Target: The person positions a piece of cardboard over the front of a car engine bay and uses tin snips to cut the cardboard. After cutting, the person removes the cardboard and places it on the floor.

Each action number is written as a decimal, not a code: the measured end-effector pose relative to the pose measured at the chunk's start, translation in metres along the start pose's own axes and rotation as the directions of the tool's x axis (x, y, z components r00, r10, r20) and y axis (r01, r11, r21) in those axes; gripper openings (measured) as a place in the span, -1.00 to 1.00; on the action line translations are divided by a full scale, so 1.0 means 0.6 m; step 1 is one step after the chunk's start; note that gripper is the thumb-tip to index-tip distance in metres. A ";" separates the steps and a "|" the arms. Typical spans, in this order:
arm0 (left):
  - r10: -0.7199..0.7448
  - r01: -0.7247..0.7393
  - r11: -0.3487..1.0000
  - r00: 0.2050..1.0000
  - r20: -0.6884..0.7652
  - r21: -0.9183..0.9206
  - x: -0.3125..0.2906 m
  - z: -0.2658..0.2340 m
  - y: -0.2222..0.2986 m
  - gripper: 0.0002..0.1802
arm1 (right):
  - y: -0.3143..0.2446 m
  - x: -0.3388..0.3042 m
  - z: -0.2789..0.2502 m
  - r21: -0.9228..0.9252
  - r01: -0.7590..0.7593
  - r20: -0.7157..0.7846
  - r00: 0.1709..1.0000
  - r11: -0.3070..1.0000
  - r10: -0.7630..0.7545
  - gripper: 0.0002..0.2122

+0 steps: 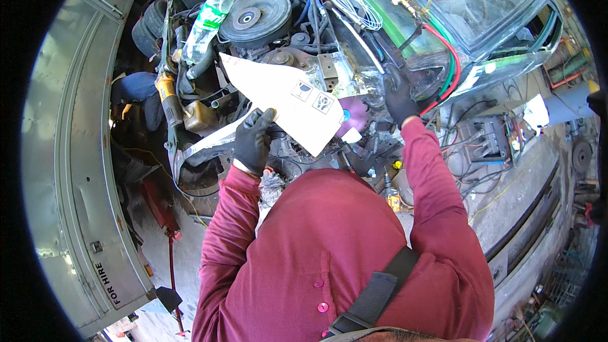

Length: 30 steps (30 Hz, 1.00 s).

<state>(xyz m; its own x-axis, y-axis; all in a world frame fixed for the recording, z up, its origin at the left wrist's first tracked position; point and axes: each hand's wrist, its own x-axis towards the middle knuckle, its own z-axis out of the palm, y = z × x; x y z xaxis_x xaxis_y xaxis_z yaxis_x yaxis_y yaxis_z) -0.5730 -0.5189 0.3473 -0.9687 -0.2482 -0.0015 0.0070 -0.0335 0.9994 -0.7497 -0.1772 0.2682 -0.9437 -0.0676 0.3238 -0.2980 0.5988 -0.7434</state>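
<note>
My left hand [253, 142], in a dark glove, pinches the lower left edge of a white cardboard sheet [278, 92] between thumb and fingers. The sheet is cut to a point at its upper left and bears printed symbols. It lies tilted over the front corner of a car's open engine bay. My right hand [399, 96], gloved too, rests at the fender, with its fingers curled by the end of a light metal strip [356, 33] and some dark tools. What those fingers hold is hard to make out. A purple disc [354, 118] sits between the hands, partly behind the sheet.
A round black air-filter housing [255, 18] and a clear bottle with a green label [209, 22] are in the engine bay. A yellow angle grinder [168, 98] hangs at the left. Red and green hoses [453, 57] cross the fender. A metal-sided vehicle [69, 152] stands left.
</note>
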 end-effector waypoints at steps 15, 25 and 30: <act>0.074 -0.072 0.977 0.997 0.000 0.200 -0.034 -0.017 0.008 -0.73 | 0.027 0.099 0.093 -0.350 -0.106 0.149 0.975 0.931 0.167 -0.63; 0.091 -0.092 0.969 0.996 0.017 0.229 -0.029 -0.018 -0.030 -0.77 | 0.002 0.084 0.088 -0.161 -0.015 0.041 0.999 0.987 0.022 -0.60; 0.146 -0.181 0.833 0.983 0.108 0.523 -0.030 -0.033 -0.053 -0.76 | 0.009 0.112 0.097 -0.277 -0.178 0.125 0.968 0.944 0.219 -0.26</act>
<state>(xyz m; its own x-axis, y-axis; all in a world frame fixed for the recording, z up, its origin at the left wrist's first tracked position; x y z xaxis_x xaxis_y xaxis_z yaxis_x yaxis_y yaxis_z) -0.5510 -0.5326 0.3148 -0.9785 -0.1441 0.1479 0.0515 0.5234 0.8505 -0.8232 -0.2253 0.2519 -0.9964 -0.0335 0.0774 -0.0733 0.7982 -0.5979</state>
